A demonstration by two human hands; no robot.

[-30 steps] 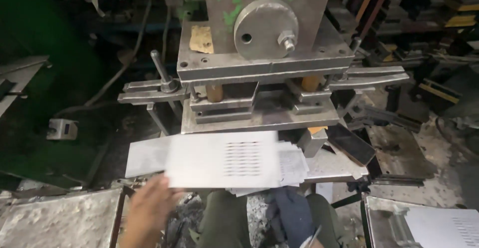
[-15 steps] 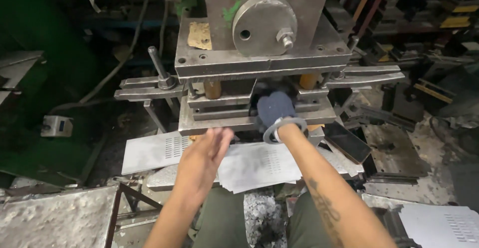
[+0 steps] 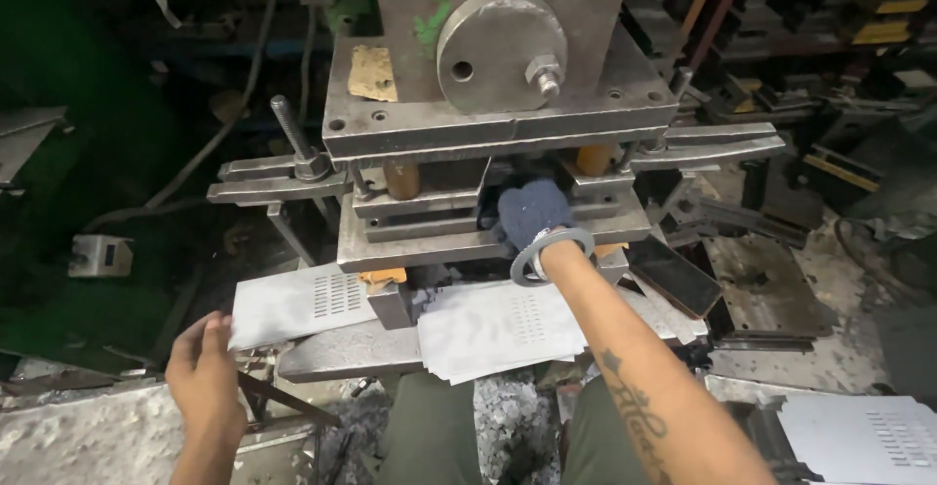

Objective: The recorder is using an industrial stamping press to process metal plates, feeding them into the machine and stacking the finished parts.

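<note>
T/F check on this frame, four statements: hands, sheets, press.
1. The right hand, in a dark blue knit glove, reaches into the grey steel press die. True.
2. The left hand wears a glove. False: it is bare.
3. The left hand is at the edge of the thin grey slotted metal sheet. True.
4. The stack of pale slotted sheets lies on the floor. False: it rests on the press table, below the die.
</note>
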